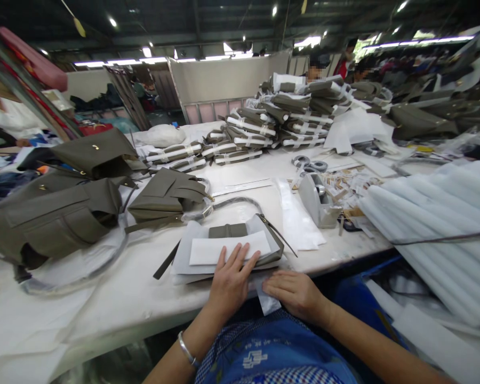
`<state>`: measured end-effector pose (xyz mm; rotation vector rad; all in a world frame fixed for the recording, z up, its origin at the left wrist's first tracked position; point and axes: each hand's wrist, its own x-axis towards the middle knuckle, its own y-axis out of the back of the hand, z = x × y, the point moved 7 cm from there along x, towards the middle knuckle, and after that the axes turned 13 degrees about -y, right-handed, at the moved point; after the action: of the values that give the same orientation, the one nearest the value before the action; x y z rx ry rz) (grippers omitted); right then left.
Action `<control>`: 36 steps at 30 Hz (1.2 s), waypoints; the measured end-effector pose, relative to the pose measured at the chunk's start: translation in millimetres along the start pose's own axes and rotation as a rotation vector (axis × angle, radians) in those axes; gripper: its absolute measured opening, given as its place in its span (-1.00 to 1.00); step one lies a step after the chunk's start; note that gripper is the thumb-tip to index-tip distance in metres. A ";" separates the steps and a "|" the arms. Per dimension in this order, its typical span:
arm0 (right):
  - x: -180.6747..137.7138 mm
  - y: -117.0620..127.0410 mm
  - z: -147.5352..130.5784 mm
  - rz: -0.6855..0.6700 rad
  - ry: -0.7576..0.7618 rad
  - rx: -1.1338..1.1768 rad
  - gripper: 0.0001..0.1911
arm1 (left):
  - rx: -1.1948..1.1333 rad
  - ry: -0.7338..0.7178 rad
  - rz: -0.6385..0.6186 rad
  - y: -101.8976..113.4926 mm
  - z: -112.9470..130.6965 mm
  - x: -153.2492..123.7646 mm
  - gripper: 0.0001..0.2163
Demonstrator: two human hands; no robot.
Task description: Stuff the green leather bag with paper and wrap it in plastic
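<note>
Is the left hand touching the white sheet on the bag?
Touching. The head view shows the left hand lying flat, fingers spread on the white sheet covering the olive bag.

text: white printed characters on blue fabric apron (272, 354) at bottom edge | legibility: too small and blurred to read | other readable labels: none
</note>
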<state>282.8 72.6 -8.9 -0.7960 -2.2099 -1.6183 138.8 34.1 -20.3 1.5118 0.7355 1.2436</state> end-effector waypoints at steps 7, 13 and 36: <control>47.1 32.2 7.1 -0.134 -0.074 0.151 -0.82 | 0.006 -0.015 0.069 2.7 2.4 0.7 -0.37; 140.3 10.4 110.3 -0.162 -0.629 -0.070 -0.78 | 0.090 -0.004 0.221 0.0 0.2 1.5 -0.54; 181.7 -68.9 227.1 -0.262 -0.947 0.161 -0.84 | 0.112 -0.010 0.300 -3.7 2.6 6.9 -0.61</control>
<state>116.3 318.8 -40.7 -1.4966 -3.1323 -1.2515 143.7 40.7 -21.4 1.7666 0.5937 1.4343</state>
